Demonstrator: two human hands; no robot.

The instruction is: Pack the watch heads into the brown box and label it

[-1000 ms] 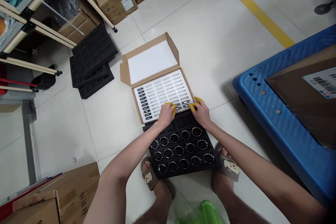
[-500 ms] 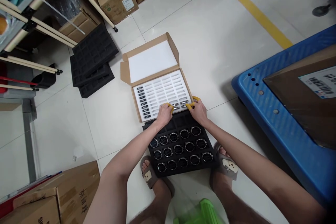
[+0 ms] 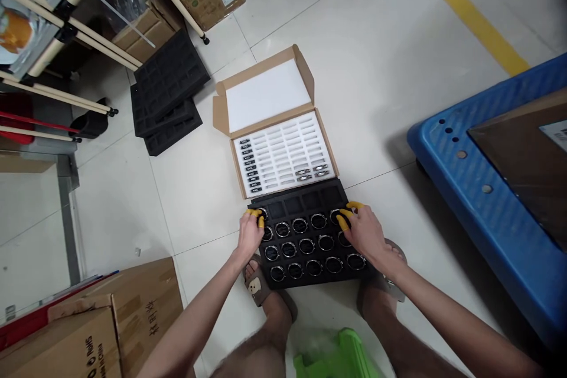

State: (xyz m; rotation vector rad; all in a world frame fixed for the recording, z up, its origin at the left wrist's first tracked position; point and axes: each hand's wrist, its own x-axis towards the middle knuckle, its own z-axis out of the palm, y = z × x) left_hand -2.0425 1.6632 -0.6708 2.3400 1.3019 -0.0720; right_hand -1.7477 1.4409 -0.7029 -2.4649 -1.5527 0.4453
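A black foam tray (image 3: 305,207) with rows of round metal-rimmed watch cases (image 3: 318,221) lies on the floor between my feet. My left hand (image 3: 251,230), with yellow finger covers, pinches a watch case (image 3: 264,213) at the tray's upper left. Over on the tray's right side, my right hand (image 3: 361,227) has its covered fingers closed round another watch case (image 3: 335,217). Just beyond the tray sits an open cardboard box (image 3: 239,169) lined with white slotted foam. Small dark metal pieces fill its left column, and several silver ones lie at its lower right.
Spare black foam trays (image 3: 170,80) are stacked at the left by a shelf rack (image 3: 101,41). A blue plastic pallet (image 3: 447,189) carries a carton (image 3: 527,171) on the right. A green stool (image 3: 349,354) is below, and a large carton (image 3: 146,307) stands lower left.
Both hands have moved back from the white foam box to the black tray, spreading apart to its left and right sides. The silver pieces stay in the foam slots. The view has shifted slightly.
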